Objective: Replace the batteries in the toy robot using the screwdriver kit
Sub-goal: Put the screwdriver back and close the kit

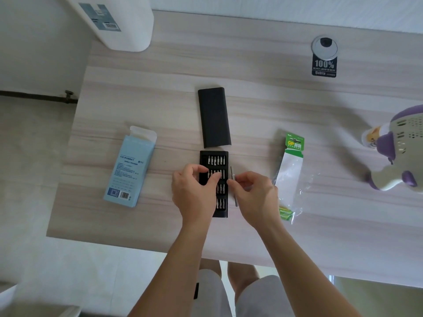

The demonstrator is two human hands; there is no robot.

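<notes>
Fingers of left hand (194,194) curl over bit tray (204,156), grip hidden; right hand (255,196) pinches half-covered screwdriver (231,173).

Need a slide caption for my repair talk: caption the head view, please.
Left hand over the open bit tray, right hand pinching the slim driver; batteries and toy robot wait aside.

Pale wood-grain table (251,65) with grey streaks. At centre, a black bit tray (225,156) holds silver bits (216,160), with a grey screwdriver (231,171) at its 3 o'clock. Matte black sleeve (214,117) at 12 o'clock. Light blue box (129,170) at 9. Green-and-white battery pack (294,143) at 3. Purple-and-cream toy robot (402,143), dotted with holes, at 2.
</notes>
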